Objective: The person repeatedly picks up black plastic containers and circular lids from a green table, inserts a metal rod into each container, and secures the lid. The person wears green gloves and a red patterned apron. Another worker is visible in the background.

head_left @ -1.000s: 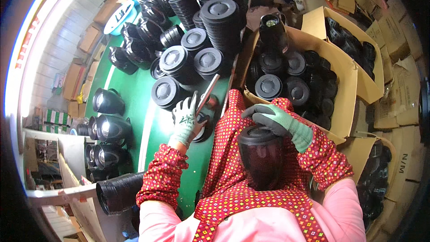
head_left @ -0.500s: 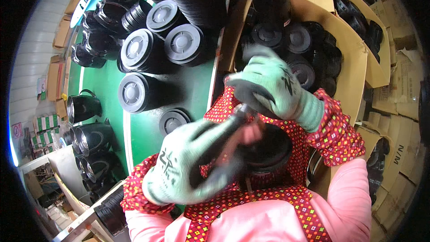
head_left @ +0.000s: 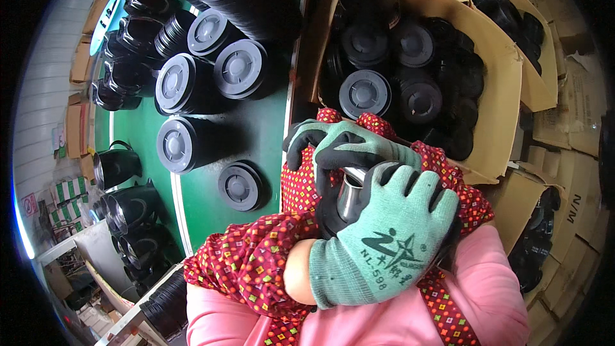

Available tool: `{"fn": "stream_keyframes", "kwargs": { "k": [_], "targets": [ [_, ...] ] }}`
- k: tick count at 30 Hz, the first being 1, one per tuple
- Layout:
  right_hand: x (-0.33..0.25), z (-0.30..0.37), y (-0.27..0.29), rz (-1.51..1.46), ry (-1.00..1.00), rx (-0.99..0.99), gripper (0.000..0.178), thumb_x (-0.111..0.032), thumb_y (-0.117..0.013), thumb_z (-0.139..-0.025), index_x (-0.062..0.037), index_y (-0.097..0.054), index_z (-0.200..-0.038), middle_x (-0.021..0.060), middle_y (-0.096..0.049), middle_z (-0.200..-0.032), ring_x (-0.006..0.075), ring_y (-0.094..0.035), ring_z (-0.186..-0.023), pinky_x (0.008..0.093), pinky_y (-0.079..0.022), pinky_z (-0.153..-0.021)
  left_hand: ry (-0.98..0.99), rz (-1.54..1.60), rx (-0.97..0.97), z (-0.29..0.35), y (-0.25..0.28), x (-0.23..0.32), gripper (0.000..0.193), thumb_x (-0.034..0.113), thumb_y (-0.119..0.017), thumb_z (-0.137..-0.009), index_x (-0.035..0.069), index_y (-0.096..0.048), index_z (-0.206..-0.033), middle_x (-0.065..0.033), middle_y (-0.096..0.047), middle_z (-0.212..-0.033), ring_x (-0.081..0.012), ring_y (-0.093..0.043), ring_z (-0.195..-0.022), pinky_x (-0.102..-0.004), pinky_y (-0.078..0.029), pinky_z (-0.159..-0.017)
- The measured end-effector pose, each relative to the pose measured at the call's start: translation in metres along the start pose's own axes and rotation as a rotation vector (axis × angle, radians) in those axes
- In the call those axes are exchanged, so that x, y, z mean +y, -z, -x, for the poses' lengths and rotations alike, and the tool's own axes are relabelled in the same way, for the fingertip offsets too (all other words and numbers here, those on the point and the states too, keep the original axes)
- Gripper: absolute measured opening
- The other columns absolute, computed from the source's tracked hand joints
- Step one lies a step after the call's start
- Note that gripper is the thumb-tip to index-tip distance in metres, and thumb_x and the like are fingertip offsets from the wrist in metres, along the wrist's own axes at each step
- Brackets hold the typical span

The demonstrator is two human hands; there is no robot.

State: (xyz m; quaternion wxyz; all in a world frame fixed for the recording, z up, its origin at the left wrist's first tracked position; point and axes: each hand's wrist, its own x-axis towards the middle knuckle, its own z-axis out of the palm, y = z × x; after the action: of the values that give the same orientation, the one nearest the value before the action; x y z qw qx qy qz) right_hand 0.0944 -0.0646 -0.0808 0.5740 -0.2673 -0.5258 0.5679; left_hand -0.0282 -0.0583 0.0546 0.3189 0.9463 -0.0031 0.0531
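Observation:
Both my hands wear green gloves with black coated fingers and meet above my lap. My left hand [head_left: 387, 237] reaches across to the right, its fingers curled around a shiny silver, tapered metal piece [head_left: 349, 200]. Below that piece, a black round part [head_left: 330, 213] shows in part; my left hand and wrist cover the rest. Just beyond, my right hand [head_left: 349, 147] comes in from the right with bent fingers over the top of the metal piece. What its fingertips grip is hidden.
Stacked black round lids [head_left: 176, 83] stand on the green table [head_left: 198, 202] at left, with one lower stack [head_left: 240, 186] nearer me. Black pots [head_left: 138, 202] line its far-left side. At right, a cardboard box [head_left: 506, 102] holds more black round parts [head_left: 365, 93].
My left hand has swung from the left over to the right and closed around the metal piece. My right hand has shifted left and lower. The view has moved a little as well.

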Motion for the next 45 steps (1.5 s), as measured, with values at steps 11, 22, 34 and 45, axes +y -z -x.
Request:
{"fn": "stream_keyframes", "kwargs": {
  "k": [11, 22, 34, 45],
  "targets": [
    [0.007, 0.045, -0.022, 0.859, 0.277, 0.386, 0.033, -0.002, -0.075, -0.093, -0.0001, -0.064, -0.124, 0.0154, -0.068, -0.121, 0.0405, -0.062, -0.121, 0.0507, -0.048, -0.104, -0.315, 0.691, 0.077, 0.029, 0.017, -0.047, 0.031, 0.037, -0.079, -0.086, 0.009, -0.065, -0.082, -0.007, -0.059, -0.087, -0.0299, -0.06, -0.081, -0.046, -0.05, -0.082],
    [-0.08, 0.039, -0.008, 1.078, -0.258, 0.02, 0.054, -0.056, -0.083, -0.077, -0.0105, -0.066, -0.1, 0.0096, -0.061, -0.089, 0.0341, -0.062, -0.089, 0.0486, -0.045, -0.087, 0.198, 0.099, -0.297, 0.028, 0.108, -0.009, 0.097, 0.041, -0.075, -0.087, -0.016, -0.035, -0.155, -0.0403, -0.038, -0.157, -0.0549, -0.043, -0.144, -0.0551, -0.035, -0.123],
    [-0.106, 0.037, -0.063, 1.325, -0.427, 0.28, 0.065, -0.059, -0.076, -0.084, -0.0059, -0.067, -0.121, 0.0125, -0.06, -0.089, 0.0314, -0.062, -0.079, 0.0464, -0.048, -0.072, 0.313, 0.053, -0.336, 0.045, 0.052, -0.092, 0.027, 0.019, -0.075, -0.087, 0.009, -0.065, -0.11, -0.0158, -0.07, -0.089, -0.0409, -0.069, -0.078, -0.0479, -0.053, -0.065],
    [-0.137, 0.03, -0.09, 1.549, -0.674, 0.153, 0.065, -0.032, -0.071, -0.091, 0.0017, -0.06, -0.145, 0.0108, -0.055, -0.09, 0.0271, -0.058, -0.076, 0.0437, -0.046, -0.069, -0.041, 0.306, -0.038, 0.038, -0.013, -0.164, 0.028, 0.026, -0.072, -0.086, 0.007, -0.069, -0.107, -0.0137, -0.07, -0.084, -0.039, -0.07, -0.077, -0.0465, -0.053, -0.067]
  ]
}}
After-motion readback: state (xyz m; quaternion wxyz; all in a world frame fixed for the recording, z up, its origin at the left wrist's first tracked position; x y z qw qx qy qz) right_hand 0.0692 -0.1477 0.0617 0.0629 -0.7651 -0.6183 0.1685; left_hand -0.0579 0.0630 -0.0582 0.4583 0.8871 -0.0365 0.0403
